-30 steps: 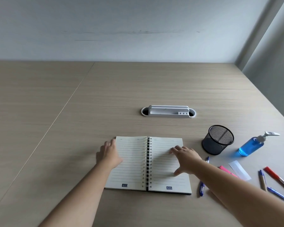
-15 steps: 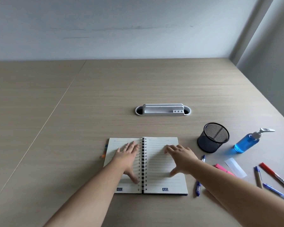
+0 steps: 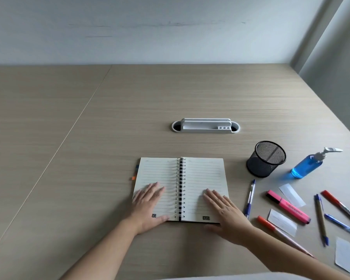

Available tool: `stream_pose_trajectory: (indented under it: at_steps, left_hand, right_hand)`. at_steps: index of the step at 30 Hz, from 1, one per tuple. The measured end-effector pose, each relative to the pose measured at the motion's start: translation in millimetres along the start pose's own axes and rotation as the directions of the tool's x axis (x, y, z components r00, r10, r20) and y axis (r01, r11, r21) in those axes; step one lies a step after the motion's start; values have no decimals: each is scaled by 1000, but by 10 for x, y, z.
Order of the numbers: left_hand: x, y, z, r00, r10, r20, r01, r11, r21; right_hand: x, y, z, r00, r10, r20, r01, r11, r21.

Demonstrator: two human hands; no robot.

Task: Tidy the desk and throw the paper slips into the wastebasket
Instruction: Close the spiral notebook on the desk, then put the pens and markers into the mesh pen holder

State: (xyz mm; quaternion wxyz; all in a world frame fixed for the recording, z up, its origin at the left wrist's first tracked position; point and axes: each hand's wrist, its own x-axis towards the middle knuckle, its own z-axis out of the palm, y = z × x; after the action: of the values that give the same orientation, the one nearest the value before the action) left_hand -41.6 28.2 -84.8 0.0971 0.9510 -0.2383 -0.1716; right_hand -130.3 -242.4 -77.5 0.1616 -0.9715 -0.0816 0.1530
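An open spiral notebook (image 3: 190,174) with lined pages lies flat on the wooden desk (image 3: 129,110). My left hand (image 3: 149,207) rests flat on its left page, fingers spread. My right hand (image 3: 225,217) lies flat over the lower right page and its corner. Three white paper slips lie to the right: one (image 3: 291,194) beside a pink highlighter (image 3: 288,207), one (image 3: 282,222) below it, one (image 3: 345,253) near the desk's front right. No wastebasket is in view.
A black mesh pen cup (image 3: 266,159) stands right of the notebook, with a blue pump bottle (image 3: 309,164) beyond it. Several pens (image 3: 250,197) lie scattered at the right. A white cable tray (image 3: 206,126) sits in the desk's middle. Walls close the back and right.
Both hands slid toward me down the notebook pages. The left hand came onto the left page from its outer edge. More pens and slips at the right came into view.
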Motion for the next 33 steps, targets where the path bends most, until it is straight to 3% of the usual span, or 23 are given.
stream_pose_trajectory:
  at_steps: [7,19,27,33]
  left_hand:
    - [125,43,-152,993,-21,115,1,985,170]
    - [958,184,-460,977,-185,110,162,969,188]
    - [1058,267,-500,957,-261,130,220,939,264]
    - [926,386,-521,977,-211,29,201,957,211]
  right_hand:
    - [173,122,-110,999,16,32,-16,1000,-2]
    - [966,378,-696,986,127,110,-126,992,-20]
    - [1092,399,-678,979,188,76,-192,981,39]
    - [884,393,-727,977,205,-65,-195,971,137]
